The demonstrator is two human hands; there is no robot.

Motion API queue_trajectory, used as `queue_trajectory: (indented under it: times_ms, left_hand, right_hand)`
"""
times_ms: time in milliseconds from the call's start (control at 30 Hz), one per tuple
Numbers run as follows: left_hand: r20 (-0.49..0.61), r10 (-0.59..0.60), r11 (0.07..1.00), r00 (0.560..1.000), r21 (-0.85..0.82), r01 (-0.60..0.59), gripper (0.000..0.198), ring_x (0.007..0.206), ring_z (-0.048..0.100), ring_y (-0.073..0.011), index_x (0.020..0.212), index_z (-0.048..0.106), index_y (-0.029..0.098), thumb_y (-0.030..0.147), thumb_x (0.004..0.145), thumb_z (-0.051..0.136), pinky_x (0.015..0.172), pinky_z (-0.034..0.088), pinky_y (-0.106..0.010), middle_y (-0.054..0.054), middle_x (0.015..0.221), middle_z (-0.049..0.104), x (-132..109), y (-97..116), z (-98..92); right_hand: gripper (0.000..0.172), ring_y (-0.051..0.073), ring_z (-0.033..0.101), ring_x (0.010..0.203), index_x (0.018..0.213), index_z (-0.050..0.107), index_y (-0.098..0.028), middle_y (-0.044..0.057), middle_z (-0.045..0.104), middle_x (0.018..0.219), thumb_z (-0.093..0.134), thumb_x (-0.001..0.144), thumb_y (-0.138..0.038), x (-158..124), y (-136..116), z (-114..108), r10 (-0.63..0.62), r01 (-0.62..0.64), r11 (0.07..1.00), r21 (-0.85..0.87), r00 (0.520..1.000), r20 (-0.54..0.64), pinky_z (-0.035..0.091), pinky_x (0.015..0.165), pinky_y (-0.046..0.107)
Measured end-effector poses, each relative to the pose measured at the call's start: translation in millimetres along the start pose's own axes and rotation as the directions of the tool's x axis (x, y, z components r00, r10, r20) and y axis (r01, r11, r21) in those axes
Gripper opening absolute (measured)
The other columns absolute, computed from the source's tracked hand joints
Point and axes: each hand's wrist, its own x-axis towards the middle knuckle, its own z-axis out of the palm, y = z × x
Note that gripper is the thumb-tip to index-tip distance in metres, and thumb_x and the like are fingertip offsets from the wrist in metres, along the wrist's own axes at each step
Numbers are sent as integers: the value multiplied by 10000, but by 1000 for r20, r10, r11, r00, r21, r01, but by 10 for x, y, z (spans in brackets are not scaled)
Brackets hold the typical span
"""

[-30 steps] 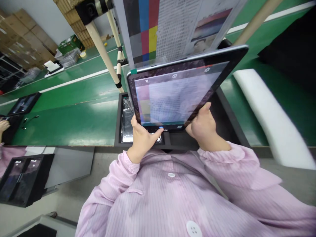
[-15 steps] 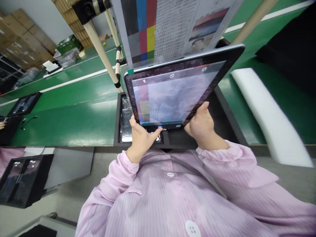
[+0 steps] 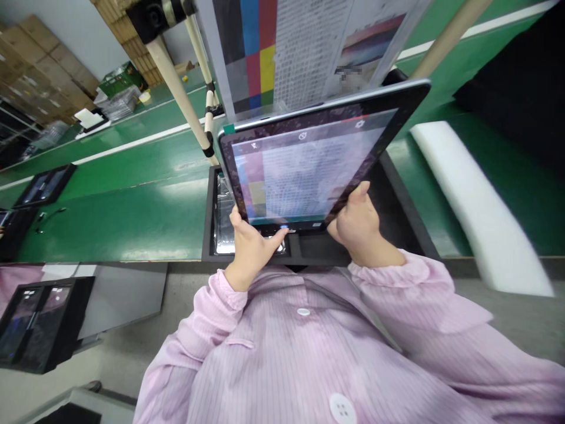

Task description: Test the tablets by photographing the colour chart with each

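The tablet (image 3: 304, 171) is tilted above the black tray (image 3: 408, 212) at the tabletop's (image 3: 132, 218) near edge; its back is hidden and its screen text illegible. The left hand (image 3: 251, 244) has its grip closed around the lower left corner, thumb in front; the right hand (image 3: 359, 227) grips the right side, most fingers unseen. A shiny flat item (image 3: 224, 218) in the tray's left compartment is partly covered. Behind, the printed chart (image 3: 304, 53) is cut off above, its lower part blocked by the tablet.
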Motion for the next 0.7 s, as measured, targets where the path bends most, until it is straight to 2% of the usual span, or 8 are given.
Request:
queue_trajectory:
  times_ms: [133, 300, 500, 700]
  left_hand:
    - [-2, 12, 1000, 1000, 13, -12, 1188, 1433, 439, -397, 1466, 11, 123, 380, 694, 876, 1198, 350, -569, -306, 1444, 363, 11, 8, -2]
    - [-5, 10, 1000, 1000, 12, -10, 1153, 1427, 452, -387, 1462, 19, 138, 349, 713, 870, 1196, 359, -568, -293, 1433, 379, 13, 7, 4]
    - [-10, -15, 1000, 1000, 15, 15, 1231, 1460, 396, -410, 1469, 8, 145, 435, 665, 893, 1210, 333, -589, -296, 1463, 328, 0, 10, 6]
    - [-9, -5, 1000, 1000, 9, 5, 1228, 1447, 419, -400, 1479, 2, 130, 409, 678, 890, 1206, 337, -579, -319, 1477, 315, -5, 2, 19]
  right_hand:
    - [826, 229, 601, 1232, 792, 512, -166, 75, 679, 1052, 604, 607, -966, 19, 38, 23, -51, 58, 995, 82, 995, -81, 529, 1109, 361]
    - [793, 208, 661, 1101, 800, 536, -162, 59, 690, 1001, 679, 588, -913, 8, 19, 29, -52, 68, 990, 126, 991, -124, 541, 1090, 347]
    - [806, 228, 634, 1168, 805, 533, -160, 74, 680, 1066, 682, 574, -918, -14, 0, 19, -28, 44, 992, 118, 991, -132, 525, 1113, 354]
    - [816, 273, 584, 1250, 812, 519, -168, 97, 668, 1096, 658, 586, -940, -20, -2, 10, 10, -2, 995, 103, 996, -85, 545, 1083, 406]
